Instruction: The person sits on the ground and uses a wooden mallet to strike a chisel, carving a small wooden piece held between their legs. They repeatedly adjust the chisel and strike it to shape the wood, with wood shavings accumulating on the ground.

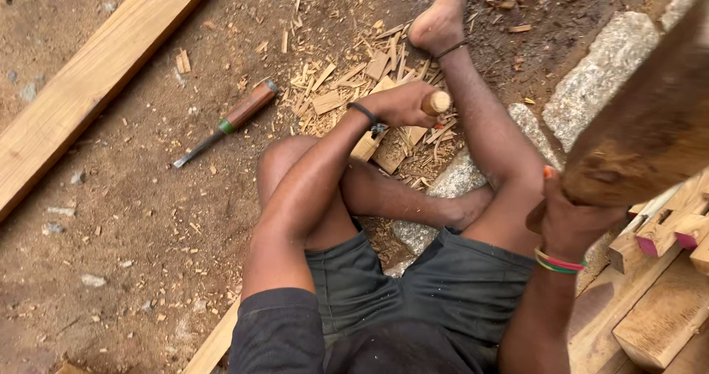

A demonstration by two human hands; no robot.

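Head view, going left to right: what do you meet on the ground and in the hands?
Long wooden plank → loose chisel on the dirt → left hand gripping a wooden handle over the wood chips → right hand holding a wooden mallet → notched timber pieces.

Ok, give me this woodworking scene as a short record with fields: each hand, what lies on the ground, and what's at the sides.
left hand: gripping a wooden handle over the chips
right hand: holding a large wooden block, blurred
chisel: lying on the dirt, untouched
chips: heaped ahead of the left hand
plank: lies diagonally at upper left
stones: at upper right
posture: seated, legs bare
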